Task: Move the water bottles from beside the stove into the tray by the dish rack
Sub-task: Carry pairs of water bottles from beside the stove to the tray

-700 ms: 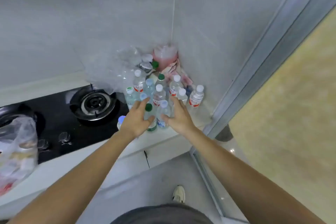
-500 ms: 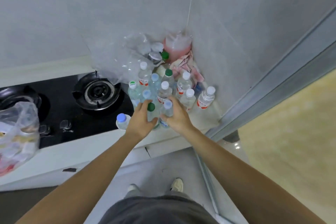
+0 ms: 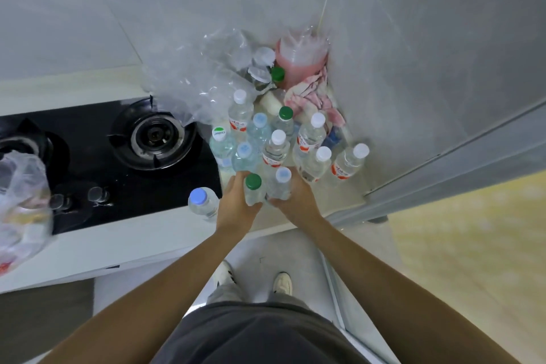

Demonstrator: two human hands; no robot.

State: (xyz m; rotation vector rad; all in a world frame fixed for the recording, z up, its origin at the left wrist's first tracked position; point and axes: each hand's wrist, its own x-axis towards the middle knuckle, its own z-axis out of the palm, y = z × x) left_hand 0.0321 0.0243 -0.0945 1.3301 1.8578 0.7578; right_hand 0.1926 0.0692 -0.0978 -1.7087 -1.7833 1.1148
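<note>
The water bottles (image 3: 274, 145) stand packed tight in the corner, caps almost touching, so no hand fits between them. A wall closes the back and another the right side, with crinkly plastic wrap (image 3: 204, 80) and a pink jug (image 3: 298, 65) behind. The open way in is from the front counter edge (image 3: 165, 242), past one lone bottle (image 3: 202, 203) beside the stove (image 3: 118, 156).

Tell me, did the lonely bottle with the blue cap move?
No. The blue-capped bottle stands at the stove's front right corner, same as before; only the camera view shifted.
</note>
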